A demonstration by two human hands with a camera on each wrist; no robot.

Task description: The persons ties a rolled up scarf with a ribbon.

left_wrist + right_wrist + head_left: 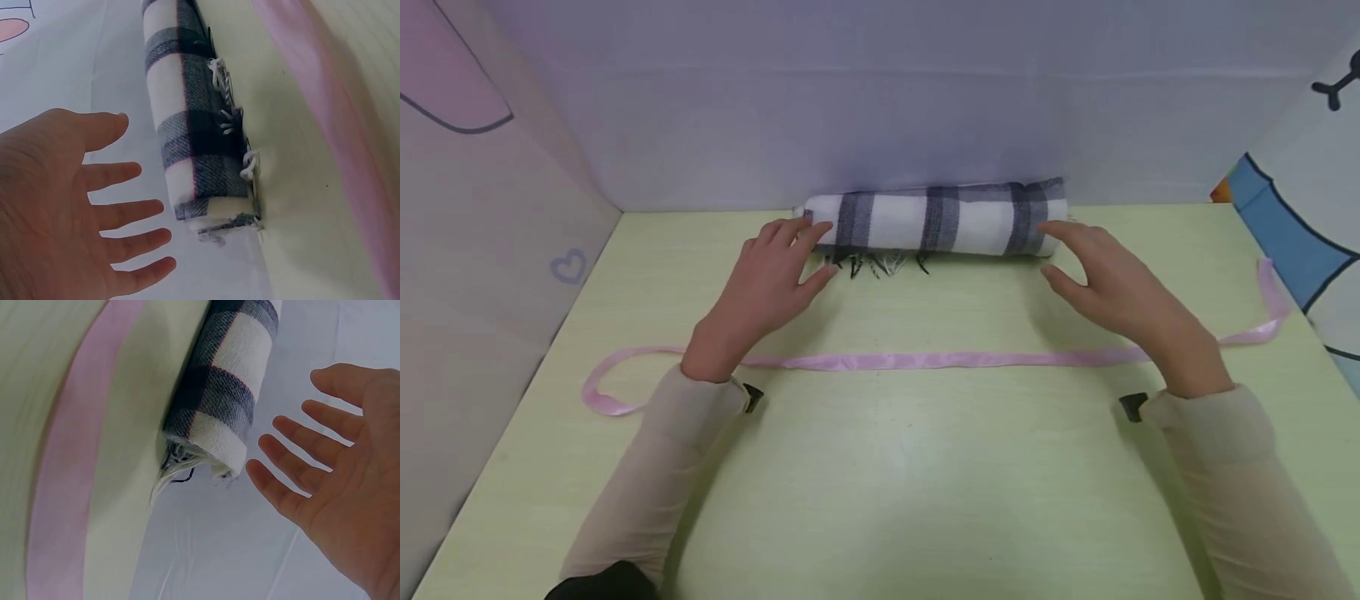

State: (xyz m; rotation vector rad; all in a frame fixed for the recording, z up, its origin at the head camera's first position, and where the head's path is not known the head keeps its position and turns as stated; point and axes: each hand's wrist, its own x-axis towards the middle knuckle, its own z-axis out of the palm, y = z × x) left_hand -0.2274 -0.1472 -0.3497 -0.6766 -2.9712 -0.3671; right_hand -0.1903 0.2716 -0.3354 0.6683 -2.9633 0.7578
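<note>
A rolled plaid scarf [902,221] in white and dark blue-grey lies at the back of the table, with fringe showing along its front edge. My left hand [771,275] hovers by the scarf's left end, fingers spread and holding nothing. At the other end, my right hand [1101,271] is likewise spread, its fingertips overlapping the roll in the head view. Both wrist views show a gap between the fingers and the scarf [181,106]. A pink satin ribbon [925,360] stretches across the table in front of the roll, passing beneath both forearms.
The ribbon curls back in a loop at the left and bends up near the right edge. A pale cloth wall [820,100] rises right behind the scarf. Printed panels flank the pale wooden table [910,475] on both sides.
</note>
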